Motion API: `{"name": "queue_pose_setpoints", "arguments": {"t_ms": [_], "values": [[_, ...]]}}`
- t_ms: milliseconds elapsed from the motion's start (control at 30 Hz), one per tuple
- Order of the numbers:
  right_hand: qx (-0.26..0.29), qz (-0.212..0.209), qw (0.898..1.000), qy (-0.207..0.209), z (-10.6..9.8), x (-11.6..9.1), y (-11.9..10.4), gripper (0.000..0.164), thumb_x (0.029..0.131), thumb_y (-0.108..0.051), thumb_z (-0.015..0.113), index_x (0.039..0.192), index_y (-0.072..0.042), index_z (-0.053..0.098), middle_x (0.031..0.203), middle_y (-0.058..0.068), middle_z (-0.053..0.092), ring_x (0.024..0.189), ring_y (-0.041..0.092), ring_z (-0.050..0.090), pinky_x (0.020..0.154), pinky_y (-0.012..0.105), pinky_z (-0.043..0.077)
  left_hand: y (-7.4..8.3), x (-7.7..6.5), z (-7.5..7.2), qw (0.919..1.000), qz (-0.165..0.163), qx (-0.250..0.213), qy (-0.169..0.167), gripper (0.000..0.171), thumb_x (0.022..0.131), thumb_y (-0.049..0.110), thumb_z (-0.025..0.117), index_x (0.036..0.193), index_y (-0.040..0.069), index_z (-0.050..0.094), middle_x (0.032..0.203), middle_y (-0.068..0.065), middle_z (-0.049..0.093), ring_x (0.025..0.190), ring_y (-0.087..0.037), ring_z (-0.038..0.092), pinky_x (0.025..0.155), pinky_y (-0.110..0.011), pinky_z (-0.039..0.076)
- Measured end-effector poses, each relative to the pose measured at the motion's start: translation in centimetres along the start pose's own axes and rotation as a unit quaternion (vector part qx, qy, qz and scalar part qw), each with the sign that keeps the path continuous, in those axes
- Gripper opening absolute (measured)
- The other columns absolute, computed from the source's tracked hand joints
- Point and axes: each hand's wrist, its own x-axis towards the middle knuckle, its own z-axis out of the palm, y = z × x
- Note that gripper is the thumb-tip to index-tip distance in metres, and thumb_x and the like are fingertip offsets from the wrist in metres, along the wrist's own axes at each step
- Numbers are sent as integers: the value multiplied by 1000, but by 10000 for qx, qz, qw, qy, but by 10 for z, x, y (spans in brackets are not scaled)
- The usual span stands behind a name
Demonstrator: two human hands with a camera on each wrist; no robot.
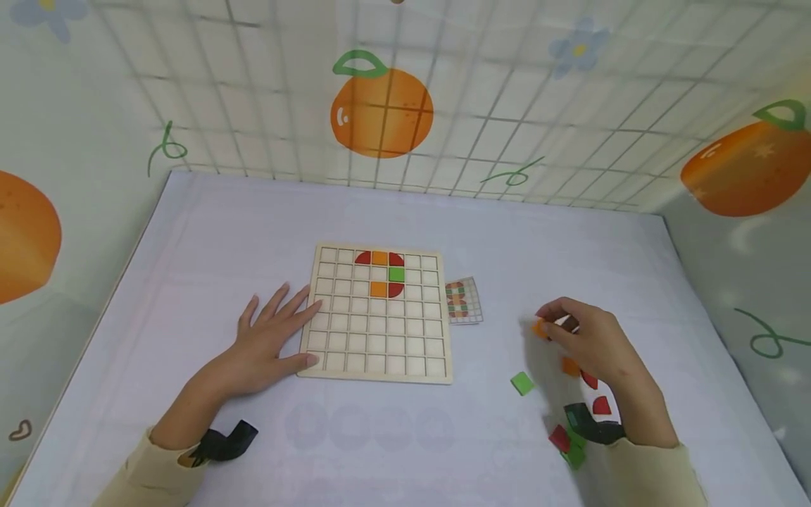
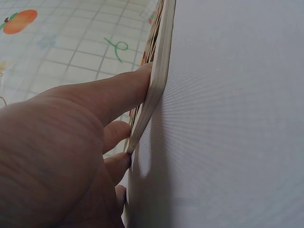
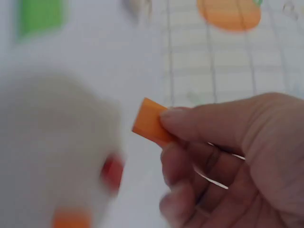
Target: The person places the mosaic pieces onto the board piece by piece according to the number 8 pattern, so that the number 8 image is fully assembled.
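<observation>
Between its thumb and fingers, my right hand (image 1: 586,334) pinches an orange square tile (image 3: 150,119), right of the board. My left hand (image 1: 262,345) lies with fingers spread at the left edge of the wooden grid board (image 1: 367,324); its thumb and fingertips rest on the rim, as the left wrist view also shows. Near the board's top sit red quarter-round tiles (image 1: 395,289), orange square tiles (image 1: 379,289) and a green square tile (image 1: 396,274) in the grid cells. A small pattern card (image 1: 465,301) lies against the board's right side.
A loose green tile (image 1: 522,383) lies between the board and my right hand. Under the right forearm are an orange tile (image 1: 570,366), red pieces (image 1: 601,405) and a pile of green tiles (image 1: 574,456). A patterned curtain (image 1: 475,105) borders the table's back.
</observation>
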Motion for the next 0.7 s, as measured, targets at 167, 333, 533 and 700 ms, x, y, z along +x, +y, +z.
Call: {"name": "queue_pose_setpoints", "arguments": {"t_ms": [167,333,533,700], "values": [[234,-503,9984,112,6,27,-45,18,100,-11,72,117,-6,70,96,2,75,84,24,70,69,28,55,-4,-1,1,10000,29,29,12,83,96,38,75,165,18,35,175,-6,15,160,-36,-4,118,-66,-13],[67,-679,9975,-180,13,44,-62,14,102,-10,68,115,-7,72,102,3,74,90,24,68,74,39,55,-4,0,1,9999,109,-16,57,83,95,38,76,165,17,35,175,-7,16,160,-36,-4,118,-66,-13],[-140,-134,9957,-901,24,42,-46,12,101,-16,71,110,-9,73,104,4,71,93,24,64,82,43,52,-1,2,0,10000,89,-17,32,84,95,37,76,165,18,35,174,-8,17,160,-35,-4,118,-66,-13],[-300,-60,9976,-620,32,33,-30,21,97,-15,76,114,-5,70,106,11,64,94,29,64,81,45,54,-1,0,0,10000,23,-1,42,83,95,36,77,165,18,35,174,-8,17,160,-36,-3,119,-65,-13]]}}
